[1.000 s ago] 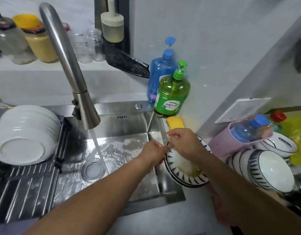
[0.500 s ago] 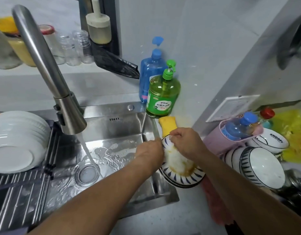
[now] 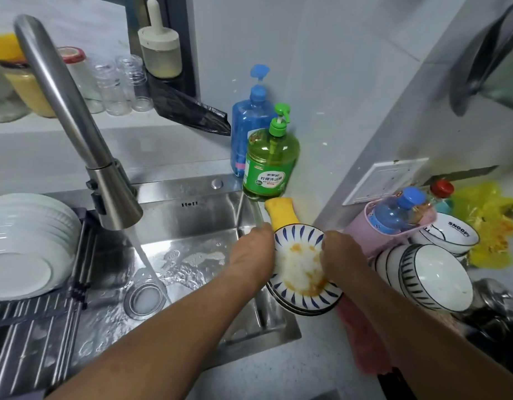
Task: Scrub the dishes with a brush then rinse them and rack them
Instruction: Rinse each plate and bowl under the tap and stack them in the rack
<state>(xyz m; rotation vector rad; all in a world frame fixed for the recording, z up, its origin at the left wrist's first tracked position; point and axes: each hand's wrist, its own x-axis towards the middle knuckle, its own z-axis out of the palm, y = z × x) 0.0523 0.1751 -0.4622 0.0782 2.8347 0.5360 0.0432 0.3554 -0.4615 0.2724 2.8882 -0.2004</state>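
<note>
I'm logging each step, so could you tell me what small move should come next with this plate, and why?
Probably keep scrubbing the plate centre before rinsing: orange residue and foam still cover it, the left hand steadies its rim, the right hand works on it, and it sits clear of the running water.

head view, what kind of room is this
Most likely a home kitchen: a stainless steel sink with a running curved steel tap, a green pump bottle of dish soap, and white plates stacked on a rack.

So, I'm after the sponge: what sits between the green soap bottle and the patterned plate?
The yellow sponge lies between green bottle and plate, per head view.
</note>
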